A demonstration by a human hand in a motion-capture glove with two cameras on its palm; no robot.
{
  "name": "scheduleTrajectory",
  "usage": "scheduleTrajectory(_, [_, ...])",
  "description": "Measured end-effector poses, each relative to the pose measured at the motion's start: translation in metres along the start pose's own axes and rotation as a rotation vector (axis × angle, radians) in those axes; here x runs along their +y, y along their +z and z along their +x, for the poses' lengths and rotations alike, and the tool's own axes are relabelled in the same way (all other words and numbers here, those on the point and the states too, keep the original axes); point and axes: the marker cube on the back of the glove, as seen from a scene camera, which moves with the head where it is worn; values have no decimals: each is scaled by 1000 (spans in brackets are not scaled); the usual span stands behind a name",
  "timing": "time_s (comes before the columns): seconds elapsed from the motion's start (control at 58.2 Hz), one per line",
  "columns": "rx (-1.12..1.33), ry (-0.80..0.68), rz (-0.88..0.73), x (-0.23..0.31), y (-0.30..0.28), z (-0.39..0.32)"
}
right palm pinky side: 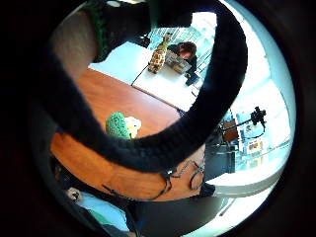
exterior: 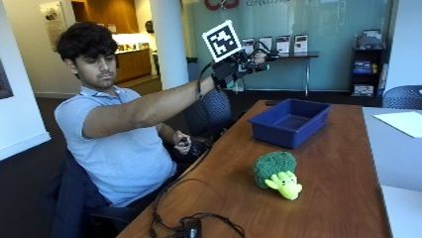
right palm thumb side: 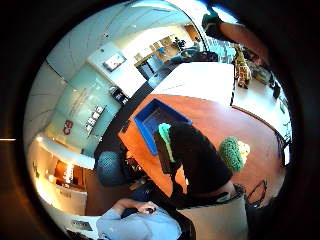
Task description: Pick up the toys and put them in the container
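A green broccoli plush toy with a yellow-green face [exterior: 277, 173] lies on the wooden table [exterior: 342, 198], a little nearer to me than the blue container [exterior: 260, 119]. The container looks empty. My gloved right hand [exterior: 238, 67] is raised high in the air, above the table's edge and beside the container, well away from the toy. Its fingers are loosely curled and I see nothing in them. The palm views show the broccoli toy [right palm pinky side: 121, 126] [right palm thumb side: 231, 152] and the blue container [right palm thumb side: 150, 117] far below, behind a curved black finger [right palm pinky side: 217, 98].
A giraffe toy [right palm pinky side: 158, 57] stands on the white table [right palm pinky side: 123, 61] beyond the wooden one, beside another person. A sheet of paper [exterior: 402, 121] lies on the adjoining grey table. Black cables [exterior: 191, 223] lie at the near table end. The bare left hand [exterior: 181, 145] stays below the table edge.
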Motion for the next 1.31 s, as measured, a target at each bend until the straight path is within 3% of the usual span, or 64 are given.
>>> scheduleTrajectory(0.103, [-1, 109, -11, -3, 5, 5])
scheduleTrajectory(0.223, [-12, 51, -30, 1, 12, 8])
scheduleTrajectory(0.361, [52, 155, -65, -1, 30, 14])
scheduleTrajectory(0.412, [96, 114, -105, 2, 44, 17])
scheduleTrajectory(0.481, [129, 94, -197, 9, 73, 21])
scheduleTrajectory(0.67, [53, 326, -457, 30, 183, 34])
scheduleTrajectory(0.859, [-76, 365, -664, 58, 270, 51])
scheduleTrajectory(0.927, [-163, 315, -610, 59, 279, 53])
scheduleTrajectory(1.013, [-92, 262, -433, 49, 274, 52])
scheduleTrajectory(1.116, [-54, 228, -352, 43, 263, 52])
scheduleTrajectory(1.305, [-114, 185, -214, 7, 203, 25])
